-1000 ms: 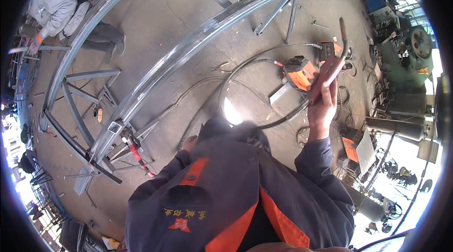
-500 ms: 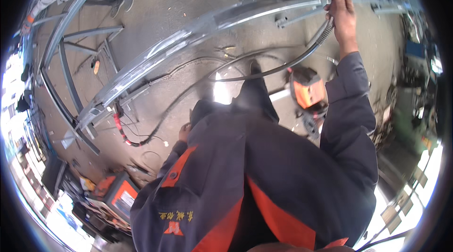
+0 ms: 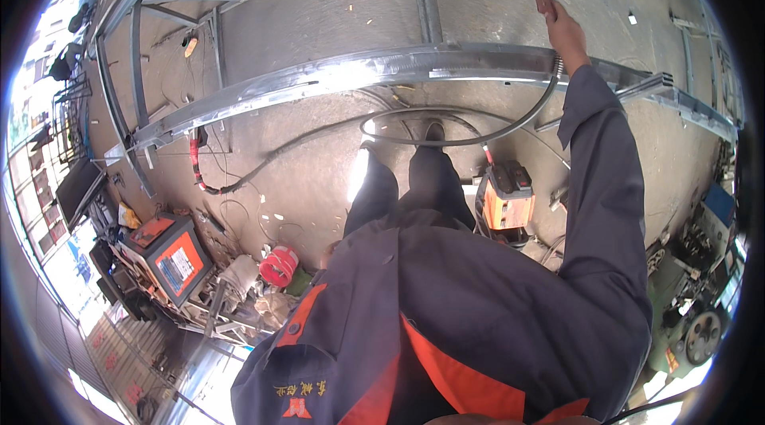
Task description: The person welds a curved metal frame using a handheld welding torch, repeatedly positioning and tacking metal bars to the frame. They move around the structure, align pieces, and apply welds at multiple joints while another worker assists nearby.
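1. Landmark: the long metal beam, running crosswise ahead of the person.
2. The torch, red-brown with a bent neck, is beyond the beam; the neck points leftward.
3. The right hand grasps the torch by its handle, apparently so that the neck stays clear of the fingers.
4. The right arm is extended forward, its wrist above the beam in this view; contact cannot be confirmed.
5. The cable crosses the beam and loops on its near side; the slack presumably gives the torch reach.
6. The left hand is low on the beam's near side, mostly hidden by clothing; its grip cannot be told.
7. An orange-and-black machine stands on the beam's near side.
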Motion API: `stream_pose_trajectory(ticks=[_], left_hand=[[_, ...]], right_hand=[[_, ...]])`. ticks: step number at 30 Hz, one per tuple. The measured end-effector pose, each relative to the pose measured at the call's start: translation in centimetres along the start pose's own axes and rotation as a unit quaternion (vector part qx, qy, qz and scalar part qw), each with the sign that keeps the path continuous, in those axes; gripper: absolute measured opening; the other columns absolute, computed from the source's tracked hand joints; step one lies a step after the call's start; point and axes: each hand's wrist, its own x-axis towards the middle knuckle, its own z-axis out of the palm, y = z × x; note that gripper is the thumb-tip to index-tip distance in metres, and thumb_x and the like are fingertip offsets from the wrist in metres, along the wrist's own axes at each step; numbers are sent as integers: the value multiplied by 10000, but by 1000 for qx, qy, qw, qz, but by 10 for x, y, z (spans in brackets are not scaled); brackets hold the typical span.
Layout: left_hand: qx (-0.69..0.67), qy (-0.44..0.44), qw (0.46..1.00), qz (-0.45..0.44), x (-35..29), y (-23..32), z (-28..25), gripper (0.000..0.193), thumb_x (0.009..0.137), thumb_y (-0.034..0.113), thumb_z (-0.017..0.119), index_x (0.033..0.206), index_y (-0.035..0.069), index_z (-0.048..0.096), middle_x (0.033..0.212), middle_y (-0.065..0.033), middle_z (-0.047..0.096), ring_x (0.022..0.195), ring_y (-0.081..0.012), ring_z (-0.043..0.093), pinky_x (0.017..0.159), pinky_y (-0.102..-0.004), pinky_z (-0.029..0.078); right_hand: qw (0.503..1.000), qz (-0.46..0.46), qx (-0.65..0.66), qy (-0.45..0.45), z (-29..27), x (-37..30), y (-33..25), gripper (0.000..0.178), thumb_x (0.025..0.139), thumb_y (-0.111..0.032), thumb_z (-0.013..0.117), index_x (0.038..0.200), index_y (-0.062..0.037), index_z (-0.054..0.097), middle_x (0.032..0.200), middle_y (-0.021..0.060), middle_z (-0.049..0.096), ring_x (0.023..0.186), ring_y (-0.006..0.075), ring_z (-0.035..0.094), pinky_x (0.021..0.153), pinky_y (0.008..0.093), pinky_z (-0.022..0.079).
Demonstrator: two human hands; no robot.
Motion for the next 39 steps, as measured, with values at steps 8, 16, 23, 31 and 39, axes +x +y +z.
stream_pose_trajectory(ticks=[8, 16, 23, 31, 39], left_hand=[[-48, 22, 996, 79, -17, 48, 32, 548, 1028, 480, 614, 1401, 79, 643, 1301, -181, 725, 1194, -292, 703, 1023, -391, 539], [-54, 0, 989, 137, 31, 80, 13, 493, 1020, 377, 656, 1364, 24, 657, 1263, -178, 739, 1159, -254, 712, 991, -370, 555], [-93, 29, 961, 257, 16, 261, -59, 456, 973, 290, 700, 1310, -15, 663, 1206, -191, 739, 1087, -292, 726, 942, -387, 563], [-70, 98, 900, 420, -19, 523, -34, 721, 957, 250, 742, 1514, -99, 446, 1480, -272, 565, 1376, -314, 565, 1095, -387, 481], [-360, 32, 919, 154, -23, 592, -29, 711, 896, 234, 771, 1498, -47, 518, 1384, -206, 627, 1251, -272, 602, 1034, -374, 476]], right_hand=[[977, -180, 78, -88, 10, -50, -103, 604, 954, -447, 674, 1434, -87, 606, 1395, 192, 647, 1269, 406, 602, 1087, 500, 472], [966, -203, 14, -161, 10, -123, -193, 854, 826, -482, 820, 1451, 33, 545, 1426, 252, 604, 1352, 399, 550, 1143, 472, 431], [967, -211, -31, -139, 9, -130, -198, 849, 783, -397, 859, 1438, 32, 533, 1346, 227, 594, 1268, 420, 557, 1090, 486, 461], [960, -233, 25, -151, 4, -127, -194, 837, 801, -380, 841, 1455, 33, 522, 1310, 233, 573, 1255, 422, 552, 1080, 469, 463], [927, -238, 76, -278, 12, -66, -168, 559, 941, -386, 707, 1360, -22, 648, 1258, 209, 647, 1161, 380, 643, 1026, 431, 500]])
